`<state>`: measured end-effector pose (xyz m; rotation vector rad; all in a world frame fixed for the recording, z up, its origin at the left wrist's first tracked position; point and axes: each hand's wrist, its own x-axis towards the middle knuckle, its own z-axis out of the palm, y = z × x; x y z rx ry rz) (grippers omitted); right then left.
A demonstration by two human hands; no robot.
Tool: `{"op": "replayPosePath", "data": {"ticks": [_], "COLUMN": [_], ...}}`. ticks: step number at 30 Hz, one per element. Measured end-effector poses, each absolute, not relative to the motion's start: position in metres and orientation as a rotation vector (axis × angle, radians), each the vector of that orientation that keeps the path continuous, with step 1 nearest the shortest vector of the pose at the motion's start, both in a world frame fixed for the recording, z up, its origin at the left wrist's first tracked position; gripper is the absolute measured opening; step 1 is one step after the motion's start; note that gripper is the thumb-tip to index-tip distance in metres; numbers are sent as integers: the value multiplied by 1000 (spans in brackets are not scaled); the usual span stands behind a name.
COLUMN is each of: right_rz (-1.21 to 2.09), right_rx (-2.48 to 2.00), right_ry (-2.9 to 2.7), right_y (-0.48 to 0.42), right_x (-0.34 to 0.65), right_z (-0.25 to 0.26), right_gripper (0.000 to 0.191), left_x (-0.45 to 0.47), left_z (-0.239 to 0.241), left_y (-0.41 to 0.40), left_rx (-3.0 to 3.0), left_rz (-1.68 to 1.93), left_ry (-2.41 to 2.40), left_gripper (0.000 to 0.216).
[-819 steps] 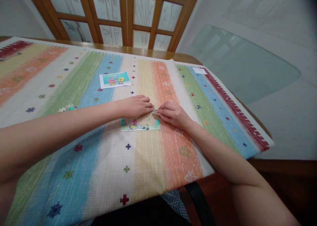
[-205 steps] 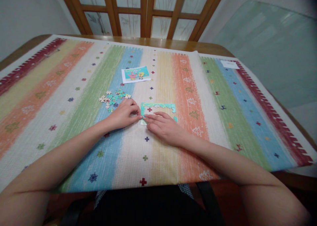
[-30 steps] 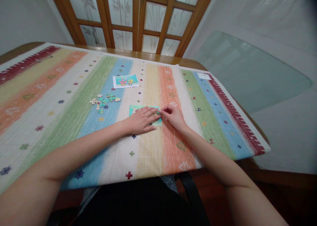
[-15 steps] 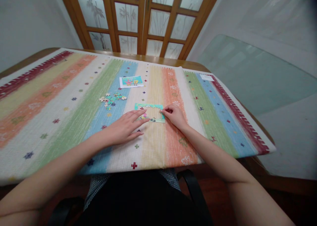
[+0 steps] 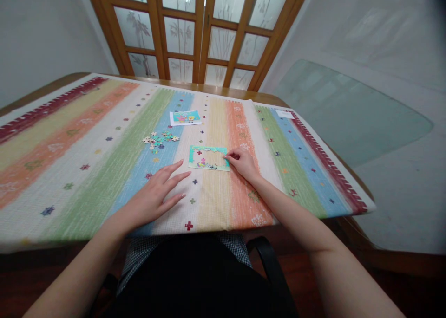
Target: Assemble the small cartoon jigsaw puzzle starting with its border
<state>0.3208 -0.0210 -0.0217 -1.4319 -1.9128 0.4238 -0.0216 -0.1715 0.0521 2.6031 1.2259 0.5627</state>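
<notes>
A partly assembled jigsaw puzzle (image 5: 193,165) lies on the tablecloth, its teal border framing an open middle where the cloth shows through. Pink and other coloured pieces fill part of its lower left. At the puzzle's right edge, my right hand (image 5: 241,162) has thumb and forefinger pinched on a small puzzle piece, mostly hidden by the fingertips. My left hand (image 5: 162,188) hovers to the lower left of the puzzle, fingers spread and holding nothing. Beyond it, a pile of loose puzzle pieces (image 5: 160,140) lies on the blue stripe.
A small picture card (image 5: 186,118) with cartoon figures lies behind the puzzle. A white slip of paper (image 5: 285,114) is near the table's far right. The striped tablecloth (image 5: 114,169) covers the table. A black chair armrest (image 5: 266,255) is below the front edge.
My left hand has drawn back from the puzzle toward the lower left, uncovering its left side. My right hand stays pinched at the right edge. The view has shifted slightly.
</notes>
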Motion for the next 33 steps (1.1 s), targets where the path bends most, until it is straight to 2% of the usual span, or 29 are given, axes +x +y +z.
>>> {"op": "replayPosePath", "data": {"ticks": [8, 14, 18, 24, 29, 33], "right_rz": [429, 134, 38, 182, 374, 466], "right_rx": [-1326, -1200, -1205, -1264, -1379, -1419], "right_ry": [-2026, -2373, -2444, -2340, -2251, -2213], "right_y": [-27, -61, -68, -55, -41, -33], "right_x": [337, 346, 345, 345, 340, 338], "right_z": [-7, -2, -6, -3, 5, 9], "right_gripper": [28, 33, 36, 28, 16, 12], "left_x": [-37, -43, -20, 60, 106, 111], "left_z": [43, 25, 30, 39, 24, 10], "left_y": [-185, -187, -171, -95, -26, -2], "left_rx": [2561, 2581, 2668, 2897, 2871, 2813], "left_rz": [626, 600, 546, 290, 251, 237], "left_ry": [1334, 1345, 1227, 964, 1099, 1089], "left_gripper": [49, 48, 49, 52, 52, 52]}}
